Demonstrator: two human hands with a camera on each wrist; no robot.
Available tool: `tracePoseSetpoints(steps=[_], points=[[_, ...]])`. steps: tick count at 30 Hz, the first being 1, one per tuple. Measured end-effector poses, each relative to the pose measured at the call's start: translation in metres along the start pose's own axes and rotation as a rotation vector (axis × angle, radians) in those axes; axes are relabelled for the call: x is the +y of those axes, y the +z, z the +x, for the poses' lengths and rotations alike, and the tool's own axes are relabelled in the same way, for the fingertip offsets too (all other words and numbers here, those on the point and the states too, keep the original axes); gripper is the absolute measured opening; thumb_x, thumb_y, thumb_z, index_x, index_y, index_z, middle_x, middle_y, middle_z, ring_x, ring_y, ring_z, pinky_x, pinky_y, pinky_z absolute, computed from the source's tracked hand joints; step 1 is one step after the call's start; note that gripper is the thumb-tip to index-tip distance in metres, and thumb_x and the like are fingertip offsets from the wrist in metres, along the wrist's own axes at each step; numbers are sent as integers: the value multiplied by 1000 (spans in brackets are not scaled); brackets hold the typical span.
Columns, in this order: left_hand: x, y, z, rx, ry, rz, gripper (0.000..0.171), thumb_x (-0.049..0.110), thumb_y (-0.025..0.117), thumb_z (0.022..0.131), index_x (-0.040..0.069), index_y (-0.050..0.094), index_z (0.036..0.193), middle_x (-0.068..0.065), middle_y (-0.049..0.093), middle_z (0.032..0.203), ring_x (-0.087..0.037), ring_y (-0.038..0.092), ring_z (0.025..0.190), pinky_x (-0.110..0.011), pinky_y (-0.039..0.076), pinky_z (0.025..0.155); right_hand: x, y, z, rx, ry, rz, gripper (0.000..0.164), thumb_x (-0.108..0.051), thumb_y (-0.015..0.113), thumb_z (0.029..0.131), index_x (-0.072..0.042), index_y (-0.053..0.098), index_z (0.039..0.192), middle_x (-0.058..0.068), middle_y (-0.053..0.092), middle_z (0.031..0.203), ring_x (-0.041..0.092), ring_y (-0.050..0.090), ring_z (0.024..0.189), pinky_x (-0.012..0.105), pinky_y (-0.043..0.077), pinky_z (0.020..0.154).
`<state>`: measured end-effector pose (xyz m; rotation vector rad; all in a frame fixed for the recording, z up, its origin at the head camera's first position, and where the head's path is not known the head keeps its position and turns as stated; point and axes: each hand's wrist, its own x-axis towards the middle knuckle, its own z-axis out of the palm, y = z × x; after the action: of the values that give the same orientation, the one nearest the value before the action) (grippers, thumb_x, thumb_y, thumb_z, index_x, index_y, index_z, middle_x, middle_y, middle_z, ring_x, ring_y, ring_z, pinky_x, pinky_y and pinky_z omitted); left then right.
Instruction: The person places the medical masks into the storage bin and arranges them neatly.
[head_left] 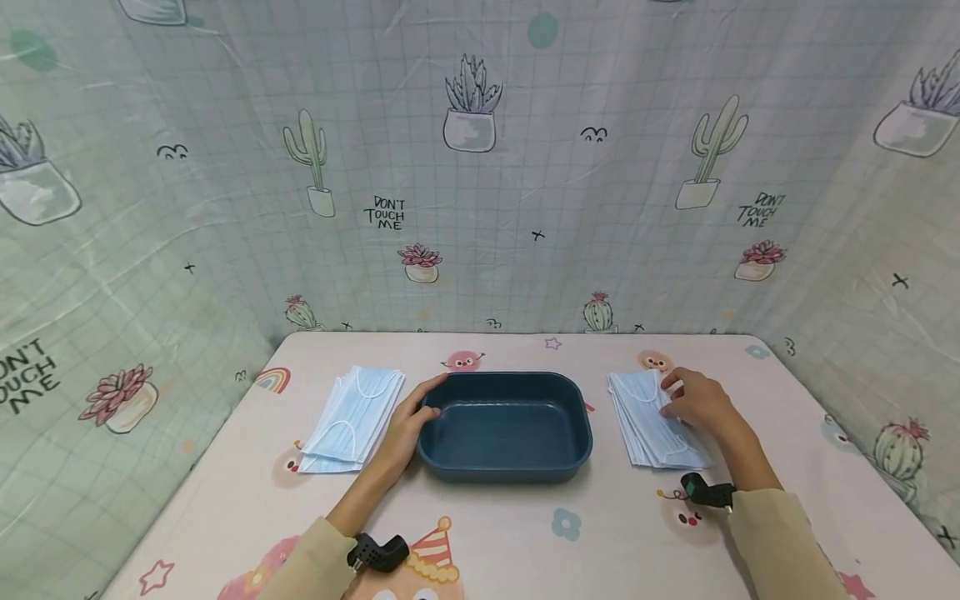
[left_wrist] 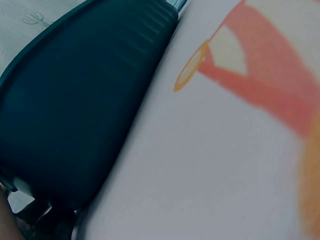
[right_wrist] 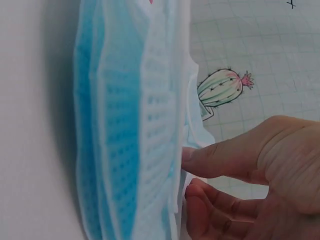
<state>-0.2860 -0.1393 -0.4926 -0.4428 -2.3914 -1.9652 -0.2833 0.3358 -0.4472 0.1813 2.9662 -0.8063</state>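
Observation:
A dark teal rectangular tub [head_left: 502,475] stands in the middle of the table. My left hand [head_left: 405,425] grips its left rim, with the thumb over the edge; the left wrist view shows the tub's outer side [left_wrist: 85,100] up close. To the right lies a fanned stack of light blue face masks [head_left: 645,417] with white ear loops. My right hand [head_left: 701,400] is at the stack's upper right, its curled thumb and fingers pinching at a mask. In the right wrist view, the thumb [right_wrist: 225,155] and fingertips touch the layered masks [right_wrist: 125,125].
A second fanned stack of face masks [head_left: 356,417] lies left of the tub, beside my left hand. The table [head_left: 525,542] has a printed cartoon cover. A curtain [head_left: 480,233] with cactus prints surrounds its back and sides.

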Motion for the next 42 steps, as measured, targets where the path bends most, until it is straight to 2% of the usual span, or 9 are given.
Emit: tracePoseSetpoints(steps=[3,6,10,19,29,34,42], points=[[1,0,0,5,2,-1,59,7,52,95,23,53,151,-2,46,162,-26,31,157,-53,16,130,2,-1,0,-23,30,42,55,-10,74,87,7,51,133,28,62,109,31,60,88,32,51,69],[2,-1,0,9,2,5,59,7,52,94,23,53,151,-2,46,162,-26,31,157,-53,16,130,3,-2,0,-52,63,92,58,-12,72,88,10,48,137,31,60,113,28,60,86,29,51,66],[3,-1,-1,7,0,11,59,8,52,94,22,53,151,-3,46,162,-27,30,157,-55,16,130,4,-3,2,-72,97,125,56,-12,71,89,11,51,135,30,59,112,24,58,80,28,50,64],[4,-2,0,14,2,10,58,7,52,94,21,54,150,-3,47,161,-26,32,157,-53,17,130,8,-1,7,-59,153,201,47,-11,74,87,11,57,125,20,56,100,19,54,72,28,47,62],[4,-1,0,13,-1,1,57,6,52,94,21,55,149,-3,48,160,-26,34,156,-52,19,129,14,-1,5,-34,176,213,40,-13,72,90,10,59,119,19,56,98,22,55,78,26,47,62],[3,-1,1,7,-1,1,56,7,52,95,21,55,149,-4,48,160,-26,34,156,-53,18,129,18,-3,5,-26,174,238,39,-16,68,95,10,59,122,17,57,98,22,54,81,26,44,62],[2,0,1,12,2,2,53,9,52,97,21,55,149,-4,48,160,-26,34,155,-52,19,129,22,-6,3,-4,195,293,45,-20,67,97,9,58,130,25,59,114,29,56,93,21,44,64]])
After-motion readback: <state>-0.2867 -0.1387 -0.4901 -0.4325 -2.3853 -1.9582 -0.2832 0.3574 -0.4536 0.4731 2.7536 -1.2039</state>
